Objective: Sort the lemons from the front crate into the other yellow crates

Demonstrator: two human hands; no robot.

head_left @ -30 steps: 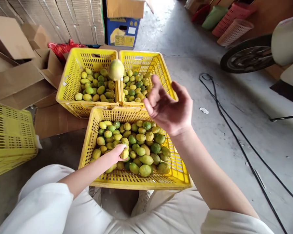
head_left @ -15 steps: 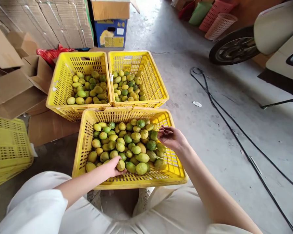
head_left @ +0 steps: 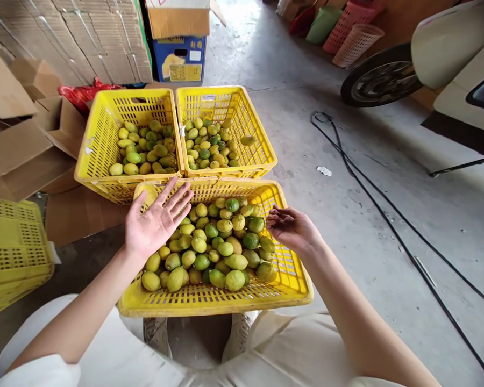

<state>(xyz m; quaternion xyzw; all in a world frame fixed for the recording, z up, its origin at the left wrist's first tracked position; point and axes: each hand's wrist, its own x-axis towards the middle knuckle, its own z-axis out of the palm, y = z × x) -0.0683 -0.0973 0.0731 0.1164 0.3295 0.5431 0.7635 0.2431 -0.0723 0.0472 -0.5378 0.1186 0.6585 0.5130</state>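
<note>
My left hand [head_left: 157,217] is raised over the left part of the front yellow crate [head_left: 215,306], palm up, fingers spread and nothing in it. Yellow-green lemons [head_left: 226,248] fill that crate in a loose layer. Over the crate's right side is my right hand [head_left: 293,230], its fingers loosely curled, with no fruit visible in it. A single lemon [head_left: 248,140] shows in mid-air, slightly blurred, inside the back right crate [head_left: 262,134], above and apart from the lemons there. The back left crate [head_left: 89,134] holds more lemons.
Cardboard boxes [head_left: 16,150] lie at the left by another yellow crate [head_left: 14,252]. A blue printed carton [head_left: 179,58] stands behind. On the right floor run black cables [head_left: 371,193], near a vehicle wheel [head_left: 381,78]. Plastic baskets [head_left: 357,44] stand farther back.
My left hand has let go of a lemon, risen forward from the crate's near edge and spread its fingers. A lemon now appears airborne over the back right crate. My right hand has shifted slightly right.
</note>
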